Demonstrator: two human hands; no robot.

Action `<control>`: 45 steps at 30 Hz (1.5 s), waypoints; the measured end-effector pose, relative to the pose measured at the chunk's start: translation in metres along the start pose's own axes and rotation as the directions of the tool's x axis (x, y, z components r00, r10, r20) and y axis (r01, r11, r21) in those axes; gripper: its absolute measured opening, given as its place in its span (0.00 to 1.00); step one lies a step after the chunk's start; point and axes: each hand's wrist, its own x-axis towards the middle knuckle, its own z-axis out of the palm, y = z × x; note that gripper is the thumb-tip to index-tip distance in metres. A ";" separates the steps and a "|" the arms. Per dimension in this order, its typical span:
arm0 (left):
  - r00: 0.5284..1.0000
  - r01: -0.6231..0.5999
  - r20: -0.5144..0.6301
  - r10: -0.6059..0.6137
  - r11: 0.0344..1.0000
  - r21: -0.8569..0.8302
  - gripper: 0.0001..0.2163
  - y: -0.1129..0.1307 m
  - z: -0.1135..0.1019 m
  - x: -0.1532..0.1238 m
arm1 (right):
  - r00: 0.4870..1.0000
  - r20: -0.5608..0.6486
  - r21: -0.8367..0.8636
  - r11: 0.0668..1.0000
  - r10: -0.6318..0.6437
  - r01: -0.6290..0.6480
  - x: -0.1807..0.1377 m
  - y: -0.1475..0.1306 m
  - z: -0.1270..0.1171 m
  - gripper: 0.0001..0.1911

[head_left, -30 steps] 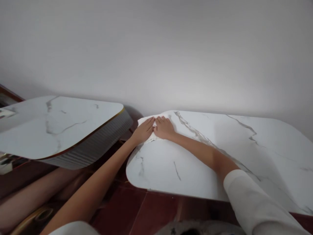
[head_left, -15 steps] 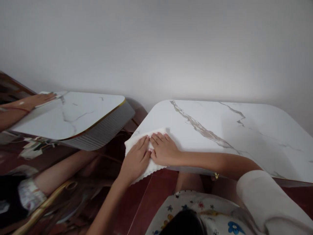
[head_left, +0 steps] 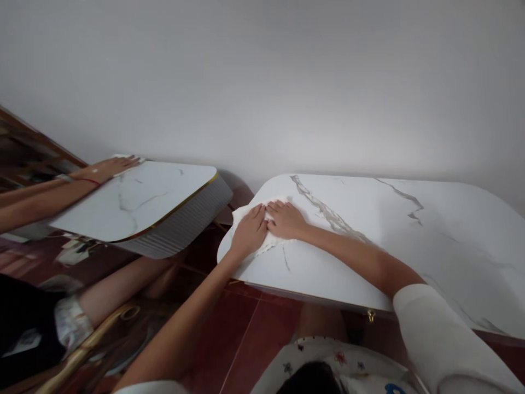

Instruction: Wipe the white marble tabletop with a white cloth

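Observation:
A white cloth (head_left: pixel 268 244) lies spread on the left end of a white marble-patterned tabletop (head_left: pixel 336 273). My left hand (head_left: pixel 249 230) presses flat on it, fingers stretched out. Beside it my right hand (head_left: pixel 285 219) also lies flat on the cloth, its fingertips close to those of the left. Part of the cloth is hidden under both hands.
To the left stands a second marble-patterned table (head_left: pixel 110 205) with a ribbed side. Another person's hand (head_left: pixel 110 166) rests on a white cloth there. A gold knob (head_left: pixel 371 315) sticks out under my table's front edge. A grey wall (head_left: pixel 262 82) rises behind both tables.
Both my hands have pushed the cloth forward and slightly right, away from the table's near left edge. The other person's hand has shifted right in view, and the view itself has moved a little.

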 end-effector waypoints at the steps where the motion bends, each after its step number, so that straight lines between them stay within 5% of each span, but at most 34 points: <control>1: 1.000 -0.005 0.010 0.005 1.000 0.005 0.21 -0.006 0.003 0.010 | 1.000 -0.004 -0.008 1.000 -0.002 0.002 0.010 0.007 0.001 0.24; 11: 0.998 -0.034 0.050 0.037 0.998 -0.056 0.19 -0.050 0.053 0.135 | 0.989 -0.063 -0.088 0.987 0.131 -0.136 0.087 0.092 0.008 0.23; 15: 0.996 -0.035 0.075 0.038 0.998 -0.044 0.20 -0.037 0.063 0.180 | 0.961 -0.101 -0.124 0.955 0.259 -0.271 0.090 0.120 -0.001 0.24; 19: 0.983 -0.141 0.111 0.148 0.987 -0.072 0.21 -0.012 0.065 0.196 | 0.919 -0.156 -0.124 0.916 0.363 -0.382 0.068 0.132 -0.010 0.26; 26: 0.954 -0.256 0.112 0.278 0.950 -0.178 0.22 -0.003 0.048 0.142 | 0.903 -0.182 -0.095 0.907 0.389 -0.410 0.019 0.080 -0.004 0.28; 31: 0.968 -0.210 0.104 0.229 0.964 -0.164 0.23 -0.010 0.014 0.060 | 0.940 -0.097 -0.089 0.938 0.326 -0.334 -0.007 0.009 0.002 0.30; 36: 0.989 -0.095 0.107 0.105 0.991 -0.097 0.24 0.016 -0.025 -0.023 | 0.982 -0.033 -0.052 0.981 0.186 -0.188 -0.049 -0.044 -0.001 0.30; 41: 0.996 -0.044 0.074 0.049 0.996 -0.076 0.25 0.068 -0.040 -0.067 | 0.995 -0.006 -0.048 0.993 0.104 -0.104 -0.103 -0.057 -0.019 0.29; 45: 0.994 -0.049 0.089 0.055 0.996 -0.074 0.26 0.105 -0.031 -0.058 | 0.993 0.012 -0.059 0.992 0.114 -0.113 -0.128 -0.034 -0.037 0.28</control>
